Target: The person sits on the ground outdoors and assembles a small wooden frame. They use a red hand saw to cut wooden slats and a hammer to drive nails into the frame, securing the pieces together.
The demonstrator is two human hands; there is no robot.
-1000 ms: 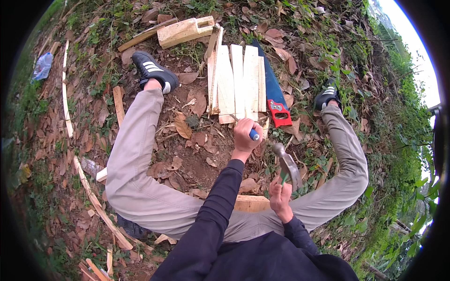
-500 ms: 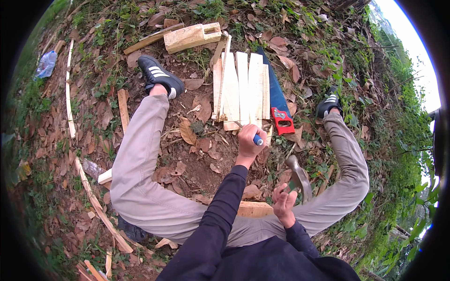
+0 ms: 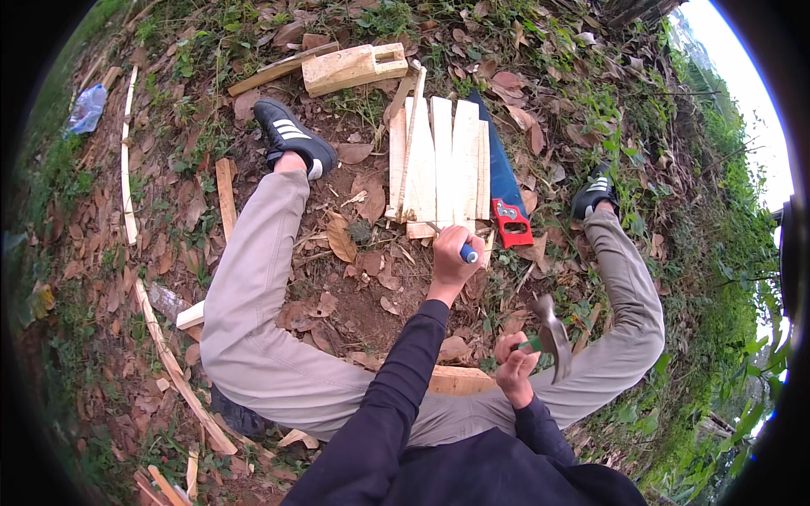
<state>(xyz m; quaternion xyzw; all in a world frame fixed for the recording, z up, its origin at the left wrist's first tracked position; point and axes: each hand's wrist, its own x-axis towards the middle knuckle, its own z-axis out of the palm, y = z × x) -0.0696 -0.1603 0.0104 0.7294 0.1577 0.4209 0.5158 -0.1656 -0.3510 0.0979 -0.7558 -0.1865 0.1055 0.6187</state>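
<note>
My left hand [image 3: 454,257] is wrapped round the blue handle of a chisel [image 3: 468,253]. Its thin metal shank points away from me, toward the near end of some pale wooden boards [image 3: 443,169] laid side by side on the ground; whether the tip touches wood I cannot tell. Close to my right thigh, my right hand [image 3: 513,367] grips a claw hammer [image 3: 553,333] by its green handle, with the metal head raised. A handsaw [image 3: 510,223] with a red handle and blue blade lies along the right side of the boards.
A notched wooden block [image 3: 350,70] rests beyond the boards. Another wood piece [image 3: 460,379] lies by my lap. Long wood strips [image 3: 181,371] and a crumpled plastic bag [image 3: 86,110] are at the left. My legs spread on both sides over leaf-strewn soil.
The hammer has tilted in my right hand, its head swinging slightly right and down. My left hand keeps its hold on the chisel. The whole view has shifted slightly.
</note>
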